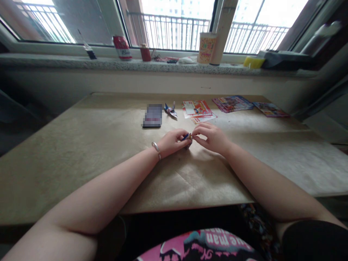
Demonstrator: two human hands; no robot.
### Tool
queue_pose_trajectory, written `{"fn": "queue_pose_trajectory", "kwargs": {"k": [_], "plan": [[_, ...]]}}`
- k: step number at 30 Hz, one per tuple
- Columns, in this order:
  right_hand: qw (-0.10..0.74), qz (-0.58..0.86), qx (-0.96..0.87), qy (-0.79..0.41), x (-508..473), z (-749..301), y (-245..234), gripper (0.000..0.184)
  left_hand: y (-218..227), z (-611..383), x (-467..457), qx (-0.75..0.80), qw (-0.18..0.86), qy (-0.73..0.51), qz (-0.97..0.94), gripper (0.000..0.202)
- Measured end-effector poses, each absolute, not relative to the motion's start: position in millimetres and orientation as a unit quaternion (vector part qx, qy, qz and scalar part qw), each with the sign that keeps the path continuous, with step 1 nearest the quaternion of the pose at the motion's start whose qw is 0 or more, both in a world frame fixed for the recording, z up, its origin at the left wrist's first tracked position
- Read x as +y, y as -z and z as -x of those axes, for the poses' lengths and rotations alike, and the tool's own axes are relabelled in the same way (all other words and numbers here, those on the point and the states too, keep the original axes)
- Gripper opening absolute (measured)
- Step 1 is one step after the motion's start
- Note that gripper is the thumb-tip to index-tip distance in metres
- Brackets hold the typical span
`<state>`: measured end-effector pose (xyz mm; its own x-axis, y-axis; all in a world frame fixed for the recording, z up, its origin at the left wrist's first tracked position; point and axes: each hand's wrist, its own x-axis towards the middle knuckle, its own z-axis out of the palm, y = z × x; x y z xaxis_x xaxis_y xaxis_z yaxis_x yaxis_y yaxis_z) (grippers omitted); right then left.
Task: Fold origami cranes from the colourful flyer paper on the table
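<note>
Both my hands meet at the middle of the brown paper-covered table. My left hand, with a bracelet at the wrist, is closed in a pinch on a small folded piece of coloured paper. My right hand pinches the same paper piece from the other side. The paper is mostly hidden between my fingers; blue and yellow bits show. A finished folded paper figure lies farther back on the table.
A dark phone lies behind my left hand. Stacks of colourful printed paper sheets sit along the far right. The windowsill holds a red can, a small red jar, a paper cup and a yellow object.
</note>
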<state>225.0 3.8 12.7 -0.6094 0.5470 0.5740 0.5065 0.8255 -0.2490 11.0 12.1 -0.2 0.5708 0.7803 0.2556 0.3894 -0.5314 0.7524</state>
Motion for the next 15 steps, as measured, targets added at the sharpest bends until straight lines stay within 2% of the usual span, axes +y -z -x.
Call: {"fn": "queue_pose_trajectory", "kwargs": {"k": [6, 15], "plan": [[0.323, 0.298, -0.898, -0.023, 2.5, -224.5, -15.7, 0.012, 0.3, -17.3, 6.7, 0.371, 0.356, -0.317, -0.797, 0.020], [0.309, 0.316, -0.897, 0.017, -0.5, -223.9, -16.9, 0.014, 5.3, -17.6, 8.9, 0.380, 0.404, -0.330, -0.764, 0.025]]}}
